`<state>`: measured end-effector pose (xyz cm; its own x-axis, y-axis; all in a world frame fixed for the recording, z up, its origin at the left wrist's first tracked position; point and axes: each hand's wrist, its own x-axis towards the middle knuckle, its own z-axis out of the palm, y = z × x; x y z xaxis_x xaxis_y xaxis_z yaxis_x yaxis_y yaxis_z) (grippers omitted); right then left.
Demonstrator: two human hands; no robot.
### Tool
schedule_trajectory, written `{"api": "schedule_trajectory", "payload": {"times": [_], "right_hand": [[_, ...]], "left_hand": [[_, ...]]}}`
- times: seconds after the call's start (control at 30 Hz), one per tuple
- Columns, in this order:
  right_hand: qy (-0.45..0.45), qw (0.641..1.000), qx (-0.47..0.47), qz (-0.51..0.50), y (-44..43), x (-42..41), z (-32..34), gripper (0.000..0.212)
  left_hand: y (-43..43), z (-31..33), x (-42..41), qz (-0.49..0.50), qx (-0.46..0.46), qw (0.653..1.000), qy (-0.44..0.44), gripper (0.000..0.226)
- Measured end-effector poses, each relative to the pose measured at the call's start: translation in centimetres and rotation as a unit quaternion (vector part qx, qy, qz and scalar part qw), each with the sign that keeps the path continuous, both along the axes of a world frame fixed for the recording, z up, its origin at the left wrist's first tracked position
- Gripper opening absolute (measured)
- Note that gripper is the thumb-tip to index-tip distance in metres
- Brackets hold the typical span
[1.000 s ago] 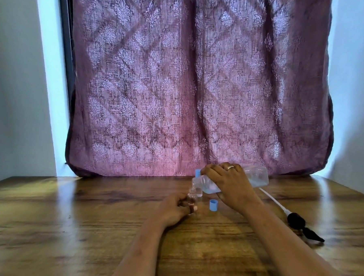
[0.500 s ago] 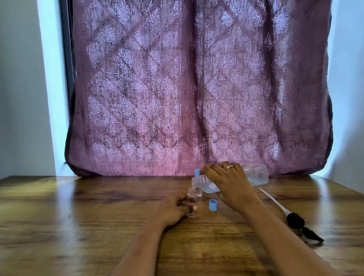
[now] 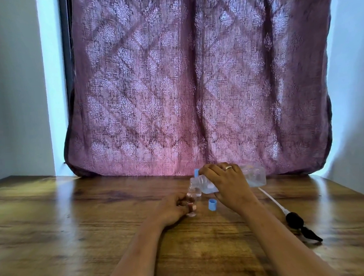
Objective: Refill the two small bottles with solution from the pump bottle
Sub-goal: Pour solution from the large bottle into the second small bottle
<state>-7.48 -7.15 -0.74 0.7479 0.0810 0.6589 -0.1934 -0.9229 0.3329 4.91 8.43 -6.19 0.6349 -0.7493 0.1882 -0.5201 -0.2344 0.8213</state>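
My right hand [image 3: 227,184] grips the clear pump bottle [image 3: 253,177], tipped nearly level with its open neck [image 3: 195,182] pointing left and down. The neck sits right over the mouth of a small clear bottle [image 3: 191,197], which stands on the wooden table [image 3: 76,227] with my left hand [image 3: 172,209] wrapped around its lower part. A blue-capped second small bottle [image 3: 196,172] peeks out behind my right fingers, mostly hidden. A loose blue cap [image 3: 212,204] stands on the table between my hands.
The removed pump head, black with a white dip tube [image 3: 295,220], lies on the table to the right of my right forearm. A mauve patterned curtain [image 3: 195,84] hangs just behind the bottles. The table's right edge runs near the pump head.
Almost nothing has moved; both hands hold the same pose with the pump bottle tipped over the small bottle.
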Motion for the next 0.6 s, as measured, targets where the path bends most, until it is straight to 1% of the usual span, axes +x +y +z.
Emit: {"api": "schedule_trajectory", "payload": {"times": [0.2,0.37,0.6], "right_hand": [[-0.021,1.000,0.015,0.006,-0.37,-0.24,-0.17,0.074],[-0.038,0.999,0.020,0.010,-0.29,-0.43,0.09,0.067],[-0.030,0.999,0.022,0.007,-0.29,-0.59,0.23,0.063]], "left_hand": [[-0.08,-0.31,0.37,0.005,-0.004,1.000,-0.001,0.012],[-0.24,-0.44,0.40,0.004,-0.016,1.000,0.003,0.016],[-0.31,-0.52,0.53,0.006,-0.015,1.000,0.005,0.018]]}}
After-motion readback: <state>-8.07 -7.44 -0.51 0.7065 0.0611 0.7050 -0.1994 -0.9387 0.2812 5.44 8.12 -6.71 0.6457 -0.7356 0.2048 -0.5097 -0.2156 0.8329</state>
